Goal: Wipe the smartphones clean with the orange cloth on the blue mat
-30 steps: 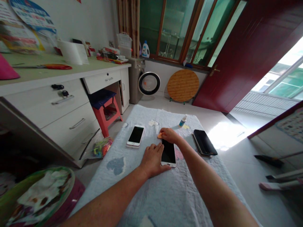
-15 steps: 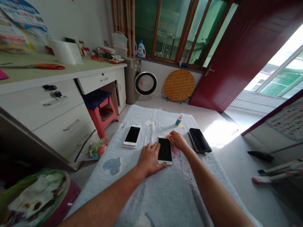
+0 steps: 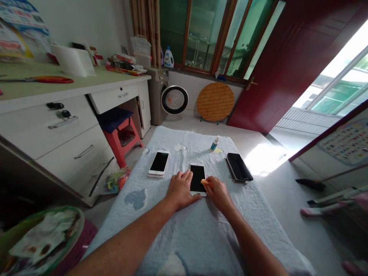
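A white smartphone (image 3: pixel 197 178) with a dark screen lies face up on a pale blue cloth. My left hand (image 3: pixel 179 189) braces it, fingers along its left edge and thumb at the bottom edge. Pinched in my right hand (image 3: pixel 218 193) is a small orange cloth (image 3: pixel 204 182), touching the lower right part of the screen. To the left, another white phone (image 3: pixel 159 163) rests on top of a second device. A black phone (image 3: pixel 239 167) tops a small stack to the right. Behind them stands a little spray bottle (image 3: pixel 214 143) with a blue label.
The blue cloth (image 3: pixel 184 226) covers the table under my arms. A waste bin (image 3: pixel 82 234) is at lower left, near a plastic bag (image 3: pixel 116 180) and a red stool (image 3: pixel 122 138). A white desk (image 3: pixel 71 134) runs along the left wall. A broom (image 3: pixel 312 184) lies at right.
My right hand has slid the orange cloth down along the phone's right side, from the top edge to the lower screen. The left hand stays on the phone. The view has shifted slightly.
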The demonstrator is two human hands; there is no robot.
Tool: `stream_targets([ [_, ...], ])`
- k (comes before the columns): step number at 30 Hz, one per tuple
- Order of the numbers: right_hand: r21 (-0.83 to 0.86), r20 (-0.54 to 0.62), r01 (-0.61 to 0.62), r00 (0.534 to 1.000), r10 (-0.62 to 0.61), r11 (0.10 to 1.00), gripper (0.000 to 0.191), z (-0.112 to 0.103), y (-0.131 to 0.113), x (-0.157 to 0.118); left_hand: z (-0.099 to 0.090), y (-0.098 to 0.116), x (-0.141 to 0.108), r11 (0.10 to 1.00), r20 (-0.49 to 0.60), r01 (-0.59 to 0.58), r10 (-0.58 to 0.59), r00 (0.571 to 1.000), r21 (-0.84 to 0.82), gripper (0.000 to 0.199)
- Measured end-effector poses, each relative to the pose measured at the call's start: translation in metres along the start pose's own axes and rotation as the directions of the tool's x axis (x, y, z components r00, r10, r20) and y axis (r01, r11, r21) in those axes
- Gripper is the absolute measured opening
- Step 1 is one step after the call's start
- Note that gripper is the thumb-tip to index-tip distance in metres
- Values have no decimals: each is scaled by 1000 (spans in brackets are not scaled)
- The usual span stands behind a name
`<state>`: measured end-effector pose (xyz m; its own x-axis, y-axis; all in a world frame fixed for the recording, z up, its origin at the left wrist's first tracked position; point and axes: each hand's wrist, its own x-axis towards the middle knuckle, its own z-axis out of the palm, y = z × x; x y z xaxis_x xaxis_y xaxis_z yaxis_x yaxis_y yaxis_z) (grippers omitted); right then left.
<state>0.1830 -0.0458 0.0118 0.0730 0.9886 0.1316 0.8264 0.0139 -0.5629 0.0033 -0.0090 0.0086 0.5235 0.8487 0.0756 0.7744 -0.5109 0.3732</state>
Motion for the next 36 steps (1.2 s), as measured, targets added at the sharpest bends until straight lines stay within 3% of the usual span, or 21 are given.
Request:
stream_targets([
  [7, -3, 57, 12, 998, -12, 1000, 10, -6, -7, -29, 2, 0, 0, 1000, -25, -3, 3, 1000, 4, 90],
  [12, -63, 146, 66, 988, -56, 996, 12, -11, -11, -28, 5, -4, 2, 999, -40, -39, 39, 998, -5, 89],
  [28, -256, 73, 45, 997, -27, 966, 17, 5, 5, 86, 3, -5, 2, 998, -34, -61, 61, 998, 7, 91],
  [36, -271, 76, 53, 997, -34, 961, 26, 11, 4, 118, 4, -7, 3, 997, -33, -77, 77, 996, 9, 86],
])
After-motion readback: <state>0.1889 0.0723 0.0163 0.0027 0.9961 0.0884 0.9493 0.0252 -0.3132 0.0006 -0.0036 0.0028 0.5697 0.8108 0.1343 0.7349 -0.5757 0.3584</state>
